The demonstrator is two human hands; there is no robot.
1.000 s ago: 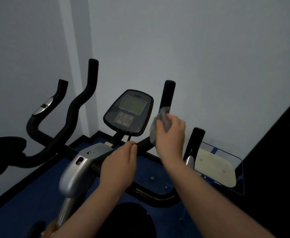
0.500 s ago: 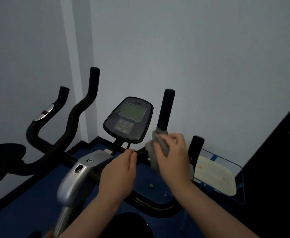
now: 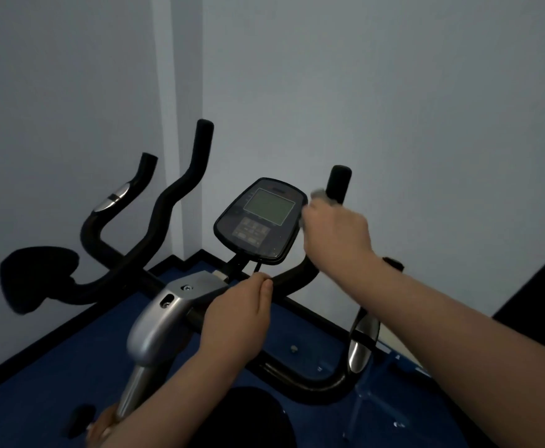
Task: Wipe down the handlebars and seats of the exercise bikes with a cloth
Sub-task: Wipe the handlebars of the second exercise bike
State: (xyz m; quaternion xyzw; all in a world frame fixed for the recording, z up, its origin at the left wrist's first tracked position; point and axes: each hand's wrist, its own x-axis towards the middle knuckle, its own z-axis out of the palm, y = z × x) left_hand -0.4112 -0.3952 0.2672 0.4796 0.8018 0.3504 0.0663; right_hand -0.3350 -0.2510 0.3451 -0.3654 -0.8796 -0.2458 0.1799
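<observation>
An exercise bike fills the view, with black handlebars rising left and right of a dark console. My right hand is wrapped around the upright right grip, holding a grey cloth against it; only a corner of the cloth shows above my fingers. My left hand grips the black crossbar beside the silver stem. The black seat lies at the bottom edge, mostly hidden by my arms.
White walls meet in a corner close behind the bike. A blue floor mat lies underneath. A dark rounded pad sticks out at the left. A silver-patched lower right grip stands near my right forearm. A dark panel sits at far right.
My right hand has slid the cloth up the right grip from near its base to near its top. My left hand has stayed on the crossbar.
</observation>
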